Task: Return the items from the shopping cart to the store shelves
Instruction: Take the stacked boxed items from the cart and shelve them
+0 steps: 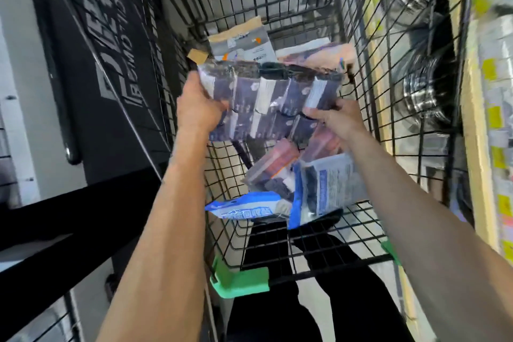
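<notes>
Both my hands, left hand (198, 104) and right hand (337, 119), fingers closed on floppy dark-blue plastic-wrapped multipack (270, 100) mid-frame; could sag, snag black wire cart (358, 69).

A black wire shopping cart (319, 233) with green corner guards (238, 277) is filling the middle of the frame. Blue-and-white packets (330, 189) are lying on its grid floor at lower centre, with grey and tan packets (241, 41) resting toward the far end, upper centre.

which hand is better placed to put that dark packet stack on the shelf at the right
Right, probably. The right hand grips the dark packet stack at its right edge, the side nearer the right shelf. The left hand holds the far edge.
</notes>
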The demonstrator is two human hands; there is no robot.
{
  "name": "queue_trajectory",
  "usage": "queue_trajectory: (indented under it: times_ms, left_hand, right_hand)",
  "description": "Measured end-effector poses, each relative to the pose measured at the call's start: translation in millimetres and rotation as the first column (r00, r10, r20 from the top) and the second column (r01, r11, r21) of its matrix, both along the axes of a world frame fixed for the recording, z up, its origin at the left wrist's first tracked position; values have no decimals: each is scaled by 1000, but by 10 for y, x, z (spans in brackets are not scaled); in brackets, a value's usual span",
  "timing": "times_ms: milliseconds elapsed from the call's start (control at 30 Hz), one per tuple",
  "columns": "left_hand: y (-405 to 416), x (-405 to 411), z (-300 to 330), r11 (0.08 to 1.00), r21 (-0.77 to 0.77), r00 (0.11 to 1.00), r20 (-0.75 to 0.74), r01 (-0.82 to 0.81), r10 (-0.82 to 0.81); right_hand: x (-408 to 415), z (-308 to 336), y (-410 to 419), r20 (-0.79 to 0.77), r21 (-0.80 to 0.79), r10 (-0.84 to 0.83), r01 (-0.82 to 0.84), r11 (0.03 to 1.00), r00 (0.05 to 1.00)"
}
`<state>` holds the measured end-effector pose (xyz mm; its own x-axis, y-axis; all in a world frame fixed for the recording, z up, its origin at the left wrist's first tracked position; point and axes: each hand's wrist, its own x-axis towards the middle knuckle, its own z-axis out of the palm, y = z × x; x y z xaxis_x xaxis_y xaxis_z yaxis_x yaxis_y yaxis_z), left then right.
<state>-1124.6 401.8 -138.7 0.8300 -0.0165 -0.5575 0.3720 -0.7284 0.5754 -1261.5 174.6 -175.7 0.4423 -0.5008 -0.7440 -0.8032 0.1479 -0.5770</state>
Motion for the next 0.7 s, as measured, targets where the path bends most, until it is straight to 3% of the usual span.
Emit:
queue_trajectory:
  times_ms: [133, 267, 333, 500, 567, 700]
  left_hand:
    - [-80, 371, 481, 988, -39, 975, 169, 152, -144]
    - [-176, 626, 901, 967, -129, 963, 188, 219, -193]
    - [-273, 672, 1143, 948, -249, 970, 186, 200, -156]
    - [-662, 628, 1633, 861, -495, 988, 148, 115, -47]
    - [-912, 570, 1808, 806, -578, 989, 138, 123, -52]
    - [-1468, 355, 2121, 680, -703, 978, 164, 210, -132]
  right_hand:
    - [23, 276, 121, 188, -24, -166, 173, 985, 968]
    - [-25, 696, 169, 308, -64, -239, 271, 961, 921]
    - [-80, 975, 150, 408, -84, -290, 351, 932, 866]
    - [-131, 1782, -40, 645, -112, -351, 539, 835, 679]
    - [-192, 2078, -204, 694, -73, -400, 612, 788, 598]
    - [-441, 2508, -520, 717, -74, -454, 706, 705, 529]
